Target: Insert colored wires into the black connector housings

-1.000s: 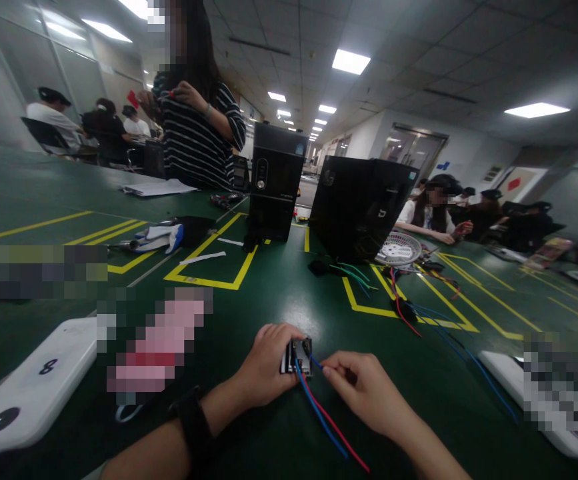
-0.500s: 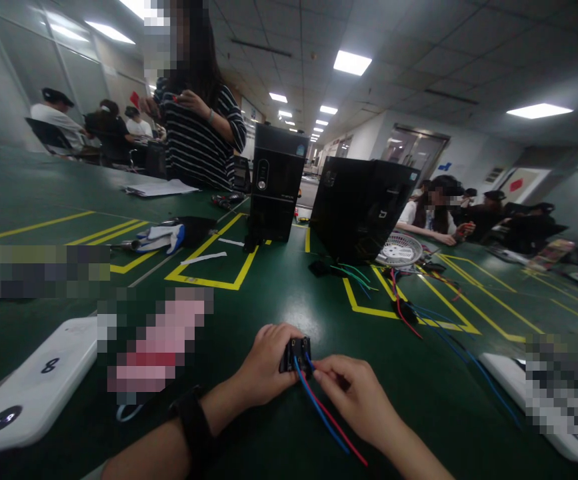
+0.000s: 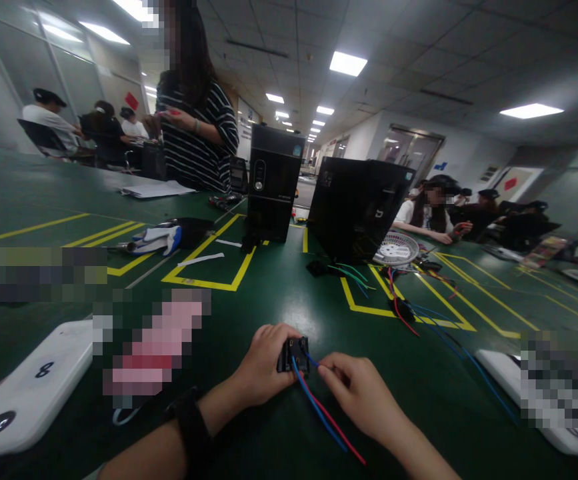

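My left hand [image 3: 269, 360] is closed around a small black block with metal contacts [image 3: 299, 347], which looks like a socket or terminal piece. A blue wire [image 3: 319, 417] and a red wire [image 3: 341, 430] run from its lower side toward me over the green tabletop. Between thumb and forefinger, my right hand [image 3: 351, 387] pinches a short dark blue wire [image 3: 313, 359] whose other end meets the right part of the block. The fingertips cover the wire's near end.
Two black computer cases [image 3: 275, 180] stand ahead. A white round basket [image 3: 396, 250] and loose coloured wires [image 3: 351, 275] lie right of centre. White power-bank-like devices [image 3: 39, 387] flank both sides. Gloves [image 3: 161, 239] and papers [image 3: 161, 189] are at left. A person in a striped top [image 3: 193, 140] stands opposite.
My right hand has shifted slightly away from the block, with more of the dark blue wire showing between them. My left hand keeps its hold. The view has turned slightly.
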Demonstrator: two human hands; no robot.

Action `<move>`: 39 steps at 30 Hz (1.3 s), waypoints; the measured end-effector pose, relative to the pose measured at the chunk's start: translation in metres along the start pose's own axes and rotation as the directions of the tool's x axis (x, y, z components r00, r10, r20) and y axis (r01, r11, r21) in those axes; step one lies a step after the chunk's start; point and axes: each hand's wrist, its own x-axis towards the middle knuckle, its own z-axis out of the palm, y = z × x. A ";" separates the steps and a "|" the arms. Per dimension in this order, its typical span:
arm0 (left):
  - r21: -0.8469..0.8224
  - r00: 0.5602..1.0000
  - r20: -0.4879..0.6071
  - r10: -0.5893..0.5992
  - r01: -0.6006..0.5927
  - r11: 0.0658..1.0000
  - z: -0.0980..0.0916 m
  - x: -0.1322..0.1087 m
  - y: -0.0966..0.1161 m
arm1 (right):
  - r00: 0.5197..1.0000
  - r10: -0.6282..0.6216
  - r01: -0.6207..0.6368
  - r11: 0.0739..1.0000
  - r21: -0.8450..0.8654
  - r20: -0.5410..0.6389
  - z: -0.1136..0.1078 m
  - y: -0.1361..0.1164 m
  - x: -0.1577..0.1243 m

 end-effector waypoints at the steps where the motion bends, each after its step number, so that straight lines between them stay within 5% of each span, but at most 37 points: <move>1: -0.001 1.000 0.001 -0.001 0.001 1.000 0.000 0.000 0.000 | 1.000 -0.012 0.012 1.000 0.015 -0.020 0.001 -0.001 0.000; 32: 0.039 0.994 -0.059 -0.095 0.098 0.994 0.002 0.000 -0.001 | 0.986 -0.161 0.163 0.986 -0.042 0.044 0.000 -0.007 -0.002; 39: 0.014 0.994 -0.033 -0.101 0.101 0.995 0.000 0.000 0.001 | 0.994 -0.089 0.097 0.987 -0.128 0.066 -0.005 0.000 -0.002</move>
